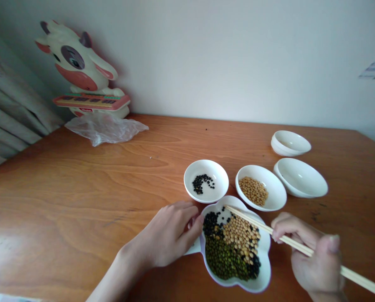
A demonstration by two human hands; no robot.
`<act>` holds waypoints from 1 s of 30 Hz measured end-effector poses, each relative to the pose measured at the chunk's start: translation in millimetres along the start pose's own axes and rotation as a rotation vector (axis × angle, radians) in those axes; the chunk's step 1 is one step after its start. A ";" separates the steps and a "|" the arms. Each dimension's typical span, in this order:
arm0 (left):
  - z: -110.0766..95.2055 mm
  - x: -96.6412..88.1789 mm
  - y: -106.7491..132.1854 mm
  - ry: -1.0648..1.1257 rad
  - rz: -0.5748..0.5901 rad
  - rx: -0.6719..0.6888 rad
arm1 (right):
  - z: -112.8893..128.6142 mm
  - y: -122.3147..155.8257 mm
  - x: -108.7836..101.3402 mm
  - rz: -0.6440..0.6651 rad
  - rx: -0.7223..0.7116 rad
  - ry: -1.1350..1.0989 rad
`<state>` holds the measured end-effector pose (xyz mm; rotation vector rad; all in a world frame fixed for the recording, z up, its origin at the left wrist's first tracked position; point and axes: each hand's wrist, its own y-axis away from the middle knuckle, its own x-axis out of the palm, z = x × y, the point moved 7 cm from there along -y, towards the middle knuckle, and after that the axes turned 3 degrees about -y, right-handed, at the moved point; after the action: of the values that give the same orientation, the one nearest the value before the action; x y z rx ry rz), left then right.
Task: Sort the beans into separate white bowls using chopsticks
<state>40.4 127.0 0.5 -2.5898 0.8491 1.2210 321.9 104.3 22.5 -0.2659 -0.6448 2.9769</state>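
Note:
A white, flower-shaped dish (266,268) with a short handle holds green mung beans (223,258), yellow soybeans (238,230) and black beans (210,222). My left hand (171,235) is closed at its left side, thumb and fingers at the rim beside the handle. In my right hand (316,256) is a pair of wooden chopsticks (296,246), tips down in the dish near its upper edge, by a few black beans. Just behind the dish stand a white bowl (219,174) with black beans and another white bowl (277,191) with soybeans.
Two more white bowls (300,178) stand farther right, one behind the other. At the back left, a cow-shaped toy keyboard (91,100) stands by a crumpled plastic bag (107,130). The wooden table (80,197) meets a white wall; a curtain (11,109) hangs at left.

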 end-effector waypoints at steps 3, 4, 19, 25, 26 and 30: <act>0.2 -0.5 -0.5 0.003 0.004 -0.007 | 2.1 -1.8 1.0 -0.005 0.016 0.000; 0.3 -0.8 -0.6 0.004 0.004 -0.010 | 2.1 -2.1 1.3 -0.006 0.023 0.004; 0.7 -0.8 -0.4 0.018 0.018 -0.022 | -9.9 3.3 1.9 -0.003 0.036 -0.002; 0.9 0.0 0.2 -0.001 0.018 -0.021 | -4.8 0.7 6.0 -0.012 0.048 0.005; 1.0 0.1 0.6 -0.002 0.018 -0.020 | -4.9 0.6 6.2 -0.017 0.053 0.010; 0.2 -0.2 0.7 0.001 0.019 -0.014 | -4.4 0.9 5.0 -0.013 0.047 -0.010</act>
<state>39.8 126.6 0.6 -2.5993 0.8704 1.2359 317.9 105.9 17.4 -0.2422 -0.5747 2.9788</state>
